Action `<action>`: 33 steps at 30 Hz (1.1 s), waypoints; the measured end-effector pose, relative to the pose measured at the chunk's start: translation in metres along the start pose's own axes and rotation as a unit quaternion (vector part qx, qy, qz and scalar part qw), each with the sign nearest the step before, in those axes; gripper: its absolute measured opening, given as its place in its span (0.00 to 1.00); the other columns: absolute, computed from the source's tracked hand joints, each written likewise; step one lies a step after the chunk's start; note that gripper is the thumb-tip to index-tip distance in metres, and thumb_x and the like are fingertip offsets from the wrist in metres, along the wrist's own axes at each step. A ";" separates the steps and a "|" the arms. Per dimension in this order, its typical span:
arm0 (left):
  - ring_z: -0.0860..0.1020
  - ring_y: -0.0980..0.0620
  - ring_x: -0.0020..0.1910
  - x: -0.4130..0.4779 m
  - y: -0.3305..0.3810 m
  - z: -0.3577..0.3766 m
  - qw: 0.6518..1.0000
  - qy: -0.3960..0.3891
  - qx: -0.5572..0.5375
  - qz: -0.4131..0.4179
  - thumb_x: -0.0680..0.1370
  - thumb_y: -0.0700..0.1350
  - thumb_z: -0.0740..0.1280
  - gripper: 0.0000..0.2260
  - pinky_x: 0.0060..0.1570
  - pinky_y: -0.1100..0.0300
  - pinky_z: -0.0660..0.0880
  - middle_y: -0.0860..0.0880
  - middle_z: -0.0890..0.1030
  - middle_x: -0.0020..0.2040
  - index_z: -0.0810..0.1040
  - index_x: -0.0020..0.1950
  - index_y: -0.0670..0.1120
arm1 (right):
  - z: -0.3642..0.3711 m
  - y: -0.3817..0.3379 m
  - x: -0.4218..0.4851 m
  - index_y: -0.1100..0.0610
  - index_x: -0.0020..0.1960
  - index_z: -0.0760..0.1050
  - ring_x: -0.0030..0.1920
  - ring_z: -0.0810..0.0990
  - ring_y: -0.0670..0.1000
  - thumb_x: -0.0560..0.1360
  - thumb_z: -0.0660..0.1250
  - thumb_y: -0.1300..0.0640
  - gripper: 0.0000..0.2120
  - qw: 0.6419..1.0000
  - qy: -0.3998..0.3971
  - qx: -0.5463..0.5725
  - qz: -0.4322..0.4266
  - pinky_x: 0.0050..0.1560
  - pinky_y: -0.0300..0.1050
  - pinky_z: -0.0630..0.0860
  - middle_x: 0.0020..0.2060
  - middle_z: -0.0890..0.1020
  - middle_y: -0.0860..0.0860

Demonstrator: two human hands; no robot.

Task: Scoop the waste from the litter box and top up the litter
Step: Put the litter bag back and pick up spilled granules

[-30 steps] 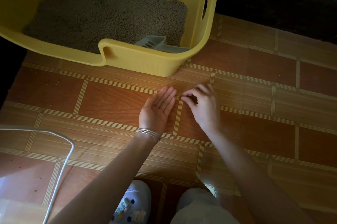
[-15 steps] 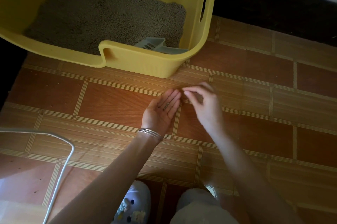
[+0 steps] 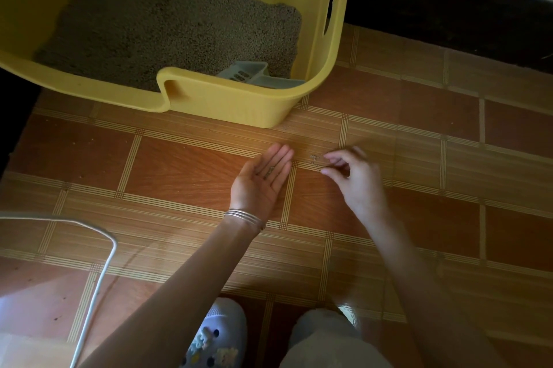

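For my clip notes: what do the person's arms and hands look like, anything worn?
The left forearm and right forearm are bare, with no sleeves in view and no gloves. The left hand has several thin silver bangles at its wrist. The right hand is blurred; nothing shows on its wrist.

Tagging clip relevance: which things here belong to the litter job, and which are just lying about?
Job: litter box, litter, scoop lying inside it, stray pellets on the floor, collected pellets in the open left hand, right hand beside the strays.
Lying about: white wire frame, bangles, clog.
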State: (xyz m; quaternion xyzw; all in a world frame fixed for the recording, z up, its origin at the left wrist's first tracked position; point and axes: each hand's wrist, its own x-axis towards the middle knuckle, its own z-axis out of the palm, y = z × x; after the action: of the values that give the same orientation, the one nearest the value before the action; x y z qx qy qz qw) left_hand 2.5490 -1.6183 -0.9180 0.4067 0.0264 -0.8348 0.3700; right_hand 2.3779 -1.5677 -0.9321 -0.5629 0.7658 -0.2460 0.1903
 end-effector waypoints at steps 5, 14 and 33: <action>0.80 0.46 0.55 -0.001 0.001 0.000 1.000 -0.002 0.008 -0.002 0.82 0.42 0.49 0.18 0.58 0.57 0.75 0.40 0.81 0.54 0.76 0.57 0.36 | 0.001 -0.006 0.002 0.60 0.46 0.81 0.39 0.80 0.45 0.67 0.74 0.62 0.08 0.999 0.023 0.036 -0.021 0.46 0.24 0.71 0.41 0.83 0.52; 0.80 0.46 0.55 -0.001 0.000 -0.002 1.000 -0.007 0.005 -0.006 0.82 0.43 0.49 0.18 0.58 0.57 0.75 0.40 0.82 0.53 0.76 0.57 0.36 | -0.008 0.008 -0.002 0.60 0.48 0.81 0.41 0.79 0.46 0.67 0.74 0.61 0.10 0.999 0.020 -0.024 0.026 0.46 0.34 0.73 0.44 0.81 0.53; 0.79 0.46 0.57 -0.001 0.000 -0.004 1.000 -0.016 0.010 -0.007 0.83 0.43 0.49 0.17 0.57 0.57 0.75 0.40 0.81 0.55 0.76 0.57 0.37 | 0.005 -0.004 -0.009 0.59 0.44 0.81 0.38 0.80 0.45 0.67 0.74 0.61 0.07 0.999 0.035 0.001 0.003 0.45 0.30 0.72 0.40 0.82 0.52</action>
State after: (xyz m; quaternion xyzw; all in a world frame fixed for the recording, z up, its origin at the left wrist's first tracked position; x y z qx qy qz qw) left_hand 2.5522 -1.6158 -0.9201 0.3967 0.0153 -0.8440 0.3606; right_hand 2.3861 -1.5606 -0.9337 -0.5516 0.7732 -0.2659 0.1647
